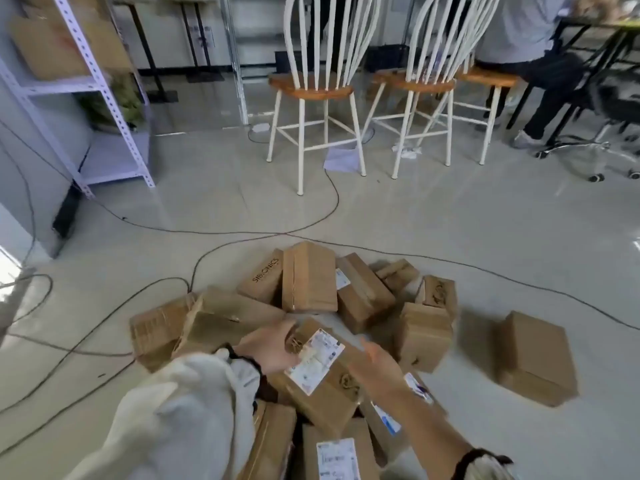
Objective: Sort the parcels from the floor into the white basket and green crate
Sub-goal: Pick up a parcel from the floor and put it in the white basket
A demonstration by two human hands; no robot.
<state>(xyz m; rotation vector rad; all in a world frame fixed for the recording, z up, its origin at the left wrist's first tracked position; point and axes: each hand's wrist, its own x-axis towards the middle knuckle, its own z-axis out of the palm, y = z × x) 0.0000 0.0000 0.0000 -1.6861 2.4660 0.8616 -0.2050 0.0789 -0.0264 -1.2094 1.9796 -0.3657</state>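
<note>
Several brown cardboard parcels lie in a pile (309, 278) on the pale floor in front of me. The nearest labelled parcel (317, 363) lies tilted on top of the pile. My left hand (268, 348) grips its left end, fingers curled over the edge. At the parcel's right side is my right hand (375, 362), fingers straight; whether it touches the box is unclear. One parcel (535, 355) lies apart to the right. Neither the white basket nor the green crate is in view.
Black cables (194, 268) snake across the floor left of and behind the pile. Two white bar chairs (311, 84) (424, 81) stand beyond. A metal shelf (104, 91) is at the far left; a seated person (540, 64) and an office chair (606, 147) are at the far right.
</note>
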